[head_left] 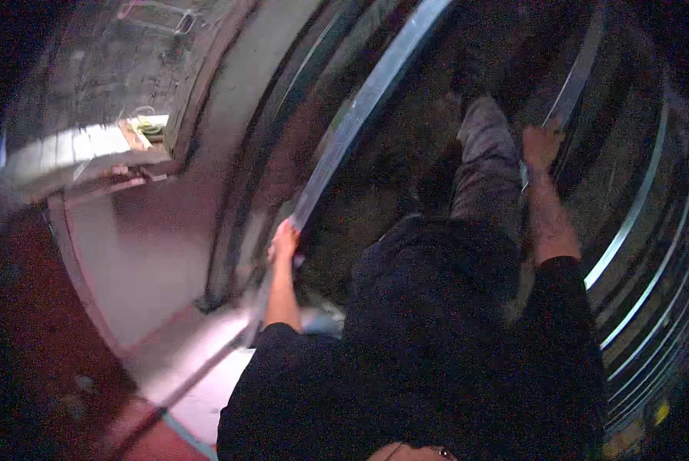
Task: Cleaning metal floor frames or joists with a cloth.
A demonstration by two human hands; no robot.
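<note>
My left hand [284, 241] is closed round the lower end of a long pale metal rail [350, 127], which slants up toward the top of the view. On the other side, my right hand [542, 147] is closed at the near end of a second metal rail [574, 86]. My trousered leg [486, 157] reaches forward between the two rails, with the foot lost in dark. Blur hides how the fingers wrap on each side.
Several thin bright metal strips [642, 201] curve along the right. At the far left lies a lit white surface [83, 150] holding a coil of green cord [152, 129]. Reddish floor [37, 323] spreads at the lower left, near a pale panel [152, 261].
</note>
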